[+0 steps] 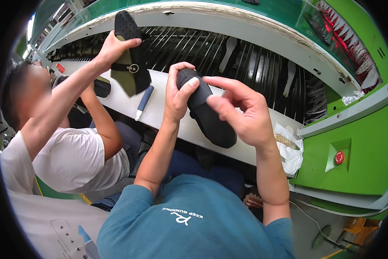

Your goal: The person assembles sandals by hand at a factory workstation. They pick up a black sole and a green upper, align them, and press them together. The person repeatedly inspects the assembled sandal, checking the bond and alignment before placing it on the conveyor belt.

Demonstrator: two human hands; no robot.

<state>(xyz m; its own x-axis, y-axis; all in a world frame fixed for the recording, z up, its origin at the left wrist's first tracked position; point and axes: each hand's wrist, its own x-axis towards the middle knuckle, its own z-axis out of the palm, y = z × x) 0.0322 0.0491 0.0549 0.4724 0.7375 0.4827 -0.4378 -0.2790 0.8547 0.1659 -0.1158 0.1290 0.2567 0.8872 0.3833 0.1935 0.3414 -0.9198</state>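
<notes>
My left hand [176, 95] is wrapped round one end of a black shoe [209, 118], its thumb pressed on top. The shoe is tilted, with its broad end down toward me, in front of the white ledge. My right hand [246, 112] is at the shoe's right side, slightly blurred. Its index finger and thumb are apart, close to the shoe; I cannot tell whether they touch it. Nothing shows between them. To the left, another person's hand [114, 49] holds up a black and olive shoe [135, 71] with a buckled strap.
A white ledge [159, 86] runs before a conveyor of metal rods [172, 49] carrying dark shoe pieces [229, 54]. On the ledge lies a blue tube with a white tip [145, 101]. White cloth [291, 157] and a red button [339, 157] are right. A seated person [77, 155] is left.
</notes>
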